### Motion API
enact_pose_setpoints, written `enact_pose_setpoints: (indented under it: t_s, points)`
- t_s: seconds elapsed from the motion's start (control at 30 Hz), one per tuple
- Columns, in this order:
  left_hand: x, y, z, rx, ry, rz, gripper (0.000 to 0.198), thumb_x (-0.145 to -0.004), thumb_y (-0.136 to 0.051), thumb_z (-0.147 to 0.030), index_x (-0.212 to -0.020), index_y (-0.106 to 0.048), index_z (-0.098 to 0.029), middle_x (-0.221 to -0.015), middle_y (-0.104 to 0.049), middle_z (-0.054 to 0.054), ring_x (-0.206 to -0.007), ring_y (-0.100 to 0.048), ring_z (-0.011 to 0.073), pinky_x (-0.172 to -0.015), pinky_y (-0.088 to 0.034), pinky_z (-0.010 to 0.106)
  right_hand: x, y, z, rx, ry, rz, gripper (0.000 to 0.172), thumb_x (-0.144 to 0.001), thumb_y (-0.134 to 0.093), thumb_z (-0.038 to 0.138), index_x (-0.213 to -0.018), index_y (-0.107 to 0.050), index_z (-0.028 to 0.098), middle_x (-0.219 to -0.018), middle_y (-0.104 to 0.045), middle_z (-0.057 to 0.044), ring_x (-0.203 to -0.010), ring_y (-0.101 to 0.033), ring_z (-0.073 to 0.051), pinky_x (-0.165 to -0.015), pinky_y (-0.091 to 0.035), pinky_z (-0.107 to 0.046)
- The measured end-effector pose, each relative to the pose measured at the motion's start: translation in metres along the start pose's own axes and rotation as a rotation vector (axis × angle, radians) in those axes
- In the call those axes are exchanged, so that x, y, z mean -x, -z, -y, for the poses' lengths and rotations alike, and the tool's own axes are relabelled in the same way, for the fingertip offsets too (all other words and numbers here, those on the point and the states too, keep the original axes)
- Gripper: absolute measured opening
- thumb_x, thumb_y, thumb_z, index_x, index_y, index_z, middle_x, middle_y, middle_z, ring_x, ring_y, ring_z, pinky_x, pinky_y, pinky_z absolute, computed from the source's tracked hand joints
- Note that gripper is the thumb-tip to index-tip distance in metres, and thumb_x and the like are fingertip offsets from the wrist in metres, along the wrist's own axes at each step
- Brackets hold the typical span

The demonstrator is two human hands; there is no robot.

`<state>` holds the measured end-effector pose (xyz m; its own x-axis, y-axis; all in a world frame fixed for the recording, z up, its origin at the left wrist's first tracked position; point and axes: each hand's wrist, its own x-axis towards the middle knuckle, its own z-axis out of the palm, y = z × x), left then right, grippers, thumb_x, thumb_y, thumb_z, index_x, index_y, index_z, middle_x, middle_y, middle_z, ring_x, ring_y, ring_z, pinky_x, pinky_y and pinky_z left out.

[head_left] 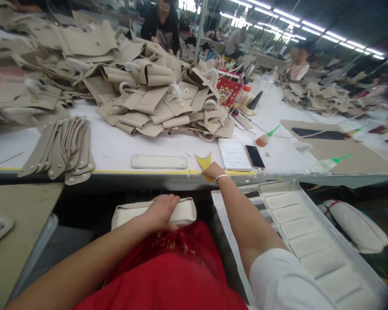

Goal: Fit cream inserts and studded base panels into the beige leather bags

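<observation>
One left grip (163,212) clasps one cream case (186,210); right grip (214,171) pinches one yellow scrap (203,162).

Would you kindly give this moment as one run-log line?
left hand: holds cream piece | right hand: holds yellow piece | on table: notebook, phone

Over the table (113,150), I see room between the strap stack (69,148) and 1 pale strip (159,162); the bag heap (155,101) blocks me behind, the right hand (214,171) and yellow scrap (204,162) rightward.
</observation>
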<state>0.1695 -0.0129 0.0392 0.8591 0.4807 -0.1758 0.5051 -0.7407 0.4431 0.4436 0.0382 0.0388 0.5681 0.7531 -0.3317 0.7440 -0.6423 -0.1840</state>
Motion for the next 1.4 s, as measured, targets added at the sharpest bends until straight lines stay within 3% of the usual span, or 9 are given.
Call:
enact_pose_setpoints:
  t_s: [0.23, 0.37, 0.47, 0.53, 0.63, 0.83, 0.97, 1.2, 1.4]
  points:
    - [0.001, 0.012, 0.001, 0.153, 0.012, 0.101, 0.089, -0.055, -0.068, -0.054, -0.129, -0.039, -0.015, -0.13, -0.046, 0.014, -0.116, -0.044, 0.0296, -0.1, -0.031, 0.037, 0.066, 0.021, -0.069, -0.052, 0.15, -0.09, 0.036, -0.076, -0.053, 0.031, -0.105, -0.051, 0.01, -0.098, -0.062, -0.013, -0.087, -0.057, -0.022, -0.069, -0.04, -0.026]
    - [-0.032, 0.025, 0.004, 0.527, 0.001, 0.299, 0.064, -0.074, -0.042, -0.066, -0.116, -0.055, -0.02, -0.123, -0.056, 0.007, -0.111, -0.051, 0.0249, -0.097, -0.034, 0.032, 0.114, 0.024, -0.097, -0.197, 0.495, 0.181, 0.042, -0.086, -0.036, 0.052, -0.096, -0.056, 0.016, -0.091, -0.063, -0.006, -0.079, -0.055, -0.017, -0.07, -0.04, -0.026]
    - [-0.058, 0.021, 0.004, 0.906, 0.215, 0.335, 0.069, -0.079, -0.027, -0.069, -0.113, -0.057, -0.017, -0.114, -0.063, 0.008, -0.107, -0.054, 0.0235, -0.094, -0.036, 0.031, 0.131, 0.014, -0.093, -0.109, 0.571, 0.317, 0.056, -0.091, -0.019, 0.052, -0.081, -0.06, 0.016, -0.081, -0.064, -0.007, -0.075, -0.057, -0.017, -0.068, -0.039, -0.026]
    - [-0.068, 0.014, 0.004, 1.157, 0.369, 0.329, 0.076, -0.077, -0.028, -0.071, -0.122, -0.049, -0.013, -0.106, -0.066, 0.011, -0.1, -0.058, 0.0247, -0.088, -0.041, 0.034, 0.131, 0.002, -0.079, 0.048, 0.543, 0.271, 0.061, -0.091, -0.016, 0.052, -0.075, -0.062, 0.016, -0.076, -0.065, -0.008, -0.072, -0.058, -0.018, -0.065, -0.038, -0.026]
    - [-0.073, 0.006, 0.006, 1.351, 0.437, 0.334, 0.083, -0.073, -0.035, -0.074, -0.125, -0.044, -0.01, -0.097, -0.069, 0.013, -0.093, -0.062, 0.0261, -0.082, -0.045, 0.036, 0.122, -0.012, -0.053, 0.238, 0.539, 0.182, 0.061, -0.091, -0.016, 0.052, -0.077, -0.063, 0.016, -0.075, -0.065, -0.01, -0.072, -0.06, -0.021, -0.062, -0.038, -0.027]
    - [-0.072, 0.007, 0.006, 1.3, 0.53, 0.262, 0.083, -0.073, -0.037, -0.073, -0.126, -0.042, -0.01, -0.084, -0.071, 0.01, -0.085, -0.063, 0.0256, -0.077, -0.045, 0.036, 0.111, -0.024, -0.016, 0.316, 0.585, 0.103, 0.058, -0.093, -0.015, 0.044, -0.089, -0.065, 0.014, -0.083, -0.067, -0.013, -0.077, -0.062, -0.022, -0.067, -0.041, -0.029]
    - [-0.073, 0.005, 0.007, 1.325, 0.582, 0.307, 0.075, -0.077, -0.036, -0.068, -0.125, -0.043, -0.012, -0.076, -0.07, 0.009, -0.071, -0.063, 0.0241, -0.067, -0.045, 0.035, 0.11, -0.03, -0.008, 0.353, 0.69, 0.068, 0.054, -0.094, -0.016, 0.041, -0.098, -0.064, 0.016, -0.085, -0.067, -0.014, -0.079, -0.062, -0.025, -0.067, -0.042, -0.032]
    - [-0.07, -0.001, 0.011, 1.221, 0.276, 0.313, 0.031, -0.073, -0.054, -0.042, -0.083, -0.06, -0.013, -0.077, -0.063, 0.003, -0.077, -0.056, 0.0175, -0.077, -0.04, 0.03, 0.112, -0.032, -0.011, 0.332, 0.734, 0.02, 0.056, -0.094, -0.014, 0.041, -0.087, -0.064, 0.015, -0.081, -0.067, -0.014, -0.077, -0.063, -0.024, -0.065, -0.042, -0.032]
    - [-0.06, 0.004, 0.017, 0.763, 0.159, 0.328, 0.04, -0.08, -0.04, -0.049, -0.069, -0.057, -0.015, -0.071, -0.057, 0.001, -0.069, -0.047, 0.0163, -0.072, -0.037, 0.028, 0.109, -0.03, -0.008, 0.346, 0.851, 0.043, 0.053, -0.094, -0.018, 0.041, -0.084, -0.063, 0.015, -0.081, -0.067, -0.012, -0.076, -0.063, -0.023, -0.064, -0.04, -0.03]
